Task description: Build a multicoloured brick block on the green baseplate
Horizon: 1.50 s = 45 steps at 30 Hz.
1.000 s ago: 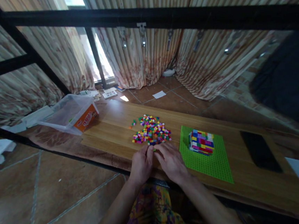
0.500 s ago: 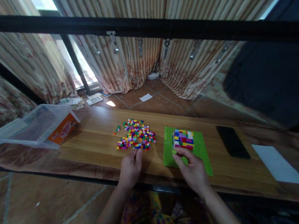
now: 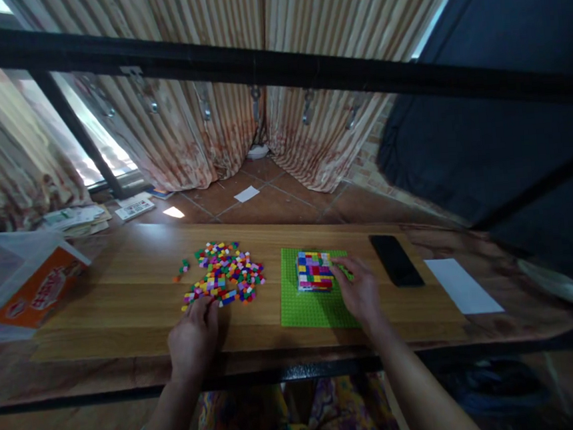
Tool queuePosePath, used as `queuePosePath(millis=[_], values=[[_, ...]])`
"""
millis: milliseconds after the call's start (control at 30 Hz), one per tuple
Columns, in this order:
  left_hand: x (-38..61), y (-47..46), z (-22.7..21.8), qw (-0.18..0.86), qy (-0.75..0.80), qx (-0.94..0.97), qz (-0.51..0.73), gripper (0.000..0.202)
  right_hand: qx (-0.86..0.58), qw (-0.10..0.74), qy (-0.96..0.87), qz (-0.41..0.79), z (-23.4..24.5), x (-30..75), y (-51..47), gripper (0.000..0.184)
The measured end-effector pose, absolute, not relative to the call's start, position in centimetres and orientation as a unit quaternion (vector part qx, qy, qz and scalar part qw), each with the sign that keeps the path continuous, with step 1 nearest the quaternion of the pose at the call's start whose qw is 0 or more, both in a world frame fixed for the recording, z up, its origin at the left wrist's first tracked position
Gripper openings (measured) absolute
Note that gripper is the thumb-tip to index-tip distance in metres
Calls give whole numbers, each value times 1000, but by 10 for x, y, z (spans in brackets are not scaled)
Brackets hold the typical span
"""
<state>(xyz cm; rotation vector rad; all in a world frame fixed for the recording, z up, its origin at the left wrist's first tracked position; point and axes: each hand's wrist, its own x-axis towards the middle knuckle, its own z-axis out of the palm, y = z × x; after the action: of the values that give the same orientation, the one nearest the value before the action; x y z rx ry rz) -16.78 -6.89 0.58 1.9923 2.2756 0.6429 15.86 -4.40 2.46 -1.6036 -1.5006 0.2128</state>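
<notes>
A rectangular block of stacked multicoloured toy bricks (image 3: 315,271) stands on a green studded baseplate (image 3: 292,311). My right hand (image 3: 361,292) is at the block's right side, thumb and fingertips pinched together against its edge; anything between them is hidden. To the left, a loose pile of small coloured bricks (image 3: 228,270) is spread on the wooden board. My left hand (image 3: 194,337) rests at the pile's near edge with its fingers curled together. Whether a brick is in those fingers cannot be made out.
A clear plastic box (image 3: 16,252) with an orange label stands at the far left. Right of the baseplate lie a black phone (image 3: 396,260) and a white sheet of paper (image 3: 463,285). A dark metal bar (image 3: 233,66) crosses in front of the curtains.
The view has turned to the right. My right hand has moved from the block's near side to its right edge. My left hand has shifted towards the pile's near left part.
</notes>
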Motion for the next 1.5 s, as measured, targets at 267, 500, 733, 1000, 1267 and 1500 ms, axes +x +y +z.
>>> queuePosePath(millis=[267, 500, 733, 1000, 1267, 1500], values=[[-170, -69, -3, 3, 727, 646, 232, 27, -659, 497, -542, 155, -1, 156, -28, 27], [-171, -69, -7, -16, 719, 654, 233, 28, -665, 522, -496, 196, -10, 154, -27, 30], [-171, -70, -9, -17, 723, 649, 235, 28, -650, 559, -463, 226, -9, 151, -26, 29], [-172, -71, -11, -24, 713, 655, 248, 26, -654, 562, -470, 189, -8, 155, -29, 26], [-169, -70, -10, -21, 724, 648, 235, 26, -674, 533, -492, 137, -5, 149, -30, 25], [-170, -71, -10, -15, 722, 649, 240, 26, -682, 522, -491, 145, -2, 150, -31, 26]])
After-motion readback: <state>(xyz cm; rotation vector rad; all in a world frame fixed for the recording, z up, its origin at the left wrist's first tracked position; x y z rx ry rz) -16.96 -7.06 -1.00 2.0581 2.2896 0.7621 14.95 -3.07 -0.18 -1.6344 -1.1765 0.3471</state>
